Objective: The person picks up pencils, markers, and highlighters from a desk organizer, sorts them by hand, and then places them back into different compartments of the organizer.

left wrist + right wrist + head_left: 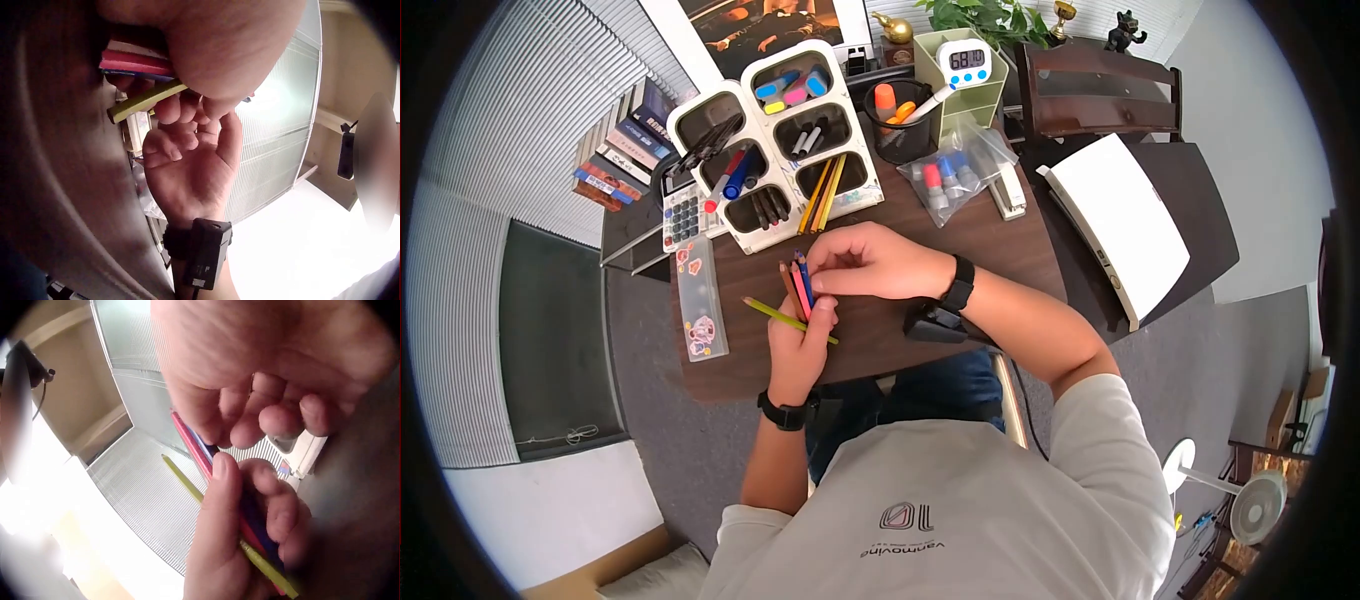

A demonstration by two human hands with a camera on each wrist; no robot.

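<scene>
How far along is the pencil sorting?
Looks done: highlighters and yellow pencils sit in organizer compartments. In hand: left hand grips brown, pink, blue and yellow-green pencils; right hand is at their upper ends. Left, probably: slotting that bunch.

Organizers [864,140] stand between the books [622,145] and pen cup [900,150].

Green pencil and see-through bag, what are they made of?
The green pencil looks like painted wood, smoothly coloured along its sides, though plastic is possible. The bag seems thin, shiny plastic: it's wrinkled and see-through.
</scene>
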